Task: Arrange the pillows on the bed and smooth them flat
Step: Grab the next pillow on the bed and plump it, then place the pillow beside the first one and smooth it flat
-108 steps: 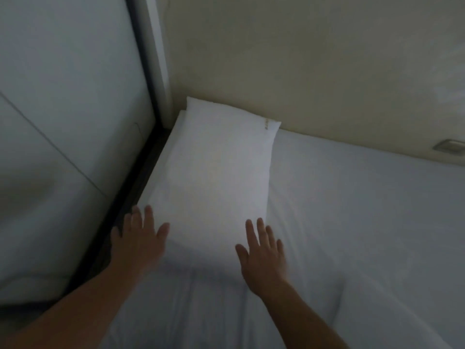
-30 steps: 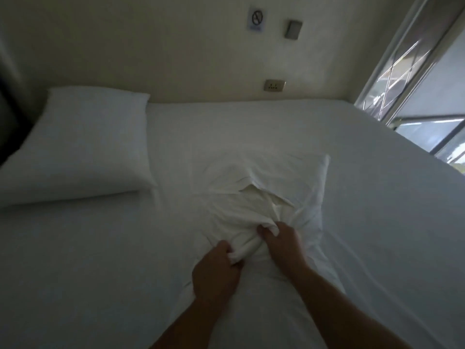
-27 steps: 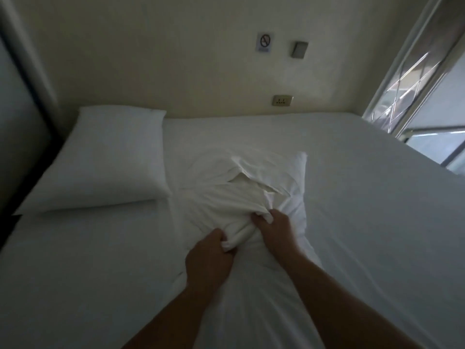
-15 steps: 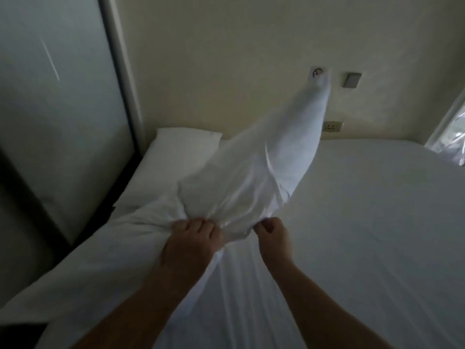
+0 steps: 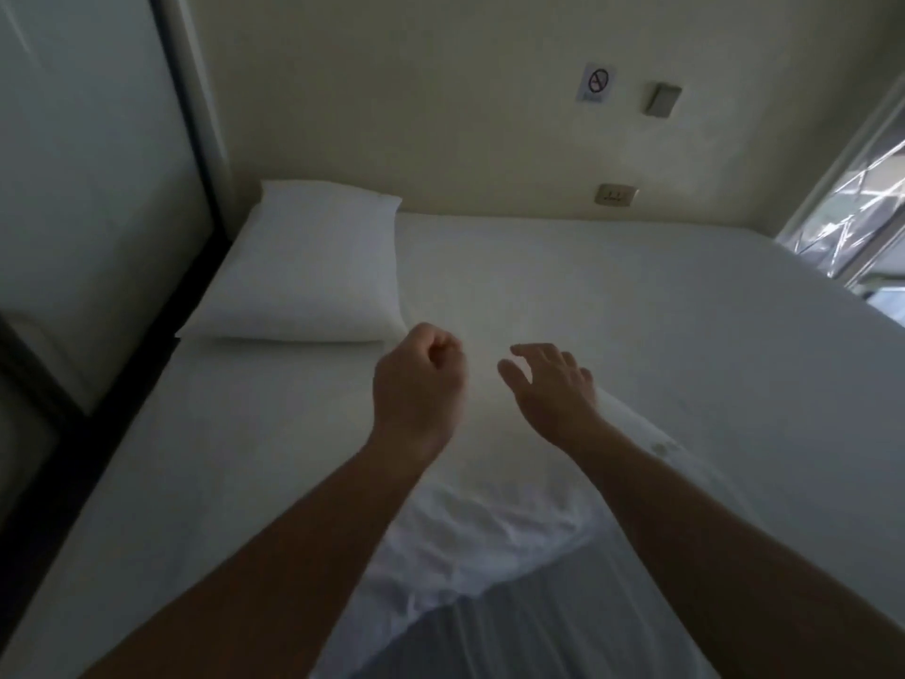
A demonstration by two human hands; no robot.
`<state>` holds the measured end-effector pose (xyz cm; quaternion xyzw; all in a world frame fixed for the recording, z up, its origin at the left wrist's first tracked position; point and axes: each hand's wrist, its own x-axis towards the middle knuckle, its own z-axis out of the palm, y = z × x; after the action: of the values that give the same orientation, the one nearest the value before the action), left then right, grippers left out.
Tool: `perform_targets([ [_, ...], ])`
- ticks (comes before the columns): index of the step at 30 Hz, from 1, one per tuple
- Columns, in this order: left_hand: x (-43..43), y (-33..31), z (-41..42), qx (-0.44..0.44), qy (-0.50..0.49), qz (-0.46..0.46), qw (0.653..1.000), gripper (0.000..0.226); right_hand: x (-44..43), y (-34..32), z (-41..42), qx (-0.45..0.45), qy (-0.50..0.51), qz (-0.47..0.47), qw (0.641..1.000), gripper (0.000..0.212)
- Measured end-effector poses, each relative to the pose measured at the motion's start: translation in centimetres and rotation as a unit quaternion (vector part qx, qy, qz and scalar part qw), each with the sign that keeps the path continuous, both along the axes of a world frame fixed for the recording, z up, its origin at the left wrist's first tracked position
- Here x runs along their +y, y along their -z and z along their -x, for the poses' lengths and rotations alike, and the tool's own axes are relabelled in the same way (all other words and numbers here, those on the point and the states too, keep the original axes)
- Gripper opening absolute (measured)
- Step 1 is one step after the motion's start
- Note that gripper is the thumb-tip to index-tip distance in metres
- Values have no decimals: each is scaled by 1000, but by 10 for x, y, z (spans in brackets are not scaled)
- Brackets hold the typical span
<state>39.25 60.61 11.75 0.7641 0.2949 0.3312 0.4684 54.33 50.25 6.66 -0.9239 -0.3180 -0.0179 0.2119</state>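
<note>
The person stood at the foot side of the bed (image 5: 685,306) and looked down at both bare hands. One pillow (image 5: 303,272) lay neat and flat in the far left corner, up against the wall. Its long side ran away from the person, toward the wall.

The second pillow (image 5: 494,512) lay right under the arms, in the middle of the bed. It was not flat. Its near end was bunched and wrinkled, and its far end reached out under the hands. Its long side pointed from the person toward the wall too, tilted a little to the left. It sat well apart from the first pillow and lower down the bed.

The left hand (image 5: 418,384) was curled into a loose fist and held nothing. The right hand (image 5: 551,384) was spread with its fingers a bit bent, and it held nothing either. Both hung just above the far part of the second pillow. It was hard to tell if the right hand touched the cloth.

The second pillow probably needed to slide forward to sit beside the first one. Both hands were about as near to it, one on each side of its middle line. The wrinkled end was behind the hands, closer to the person, so smoothing would likely mean pulling the hands back.
</note>
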Motion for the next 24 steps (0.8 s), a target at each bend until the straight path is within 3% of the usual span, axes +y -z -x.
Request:
perform_targets([
  [2,17,18,2,217,26,-127,967,30,-27,37,5,90,-17,118,989,59],
  [4,22,62,23,427,70,-145,890,68,-48,75,20,147,-37,190,970,69],
  [6,14,114,54,517,80,-123,843,96,-55,98,31,111,-39,202,972,79],
  [11,18,170,63,506,22,-117,854,119,-17,101,27,4,-108,128,986,84],
  [14,22,185,55,492,15,-160,856,121,8,121,34,-3,-167,157,973,80],
  [18,20,217,51,491,2,-176,853,119,9,160,27,-10,-137,187,973,88],
  [24,33,231,46,502,25,-191,843,110,20,158,-19,-43,-89,196,976,93],
])
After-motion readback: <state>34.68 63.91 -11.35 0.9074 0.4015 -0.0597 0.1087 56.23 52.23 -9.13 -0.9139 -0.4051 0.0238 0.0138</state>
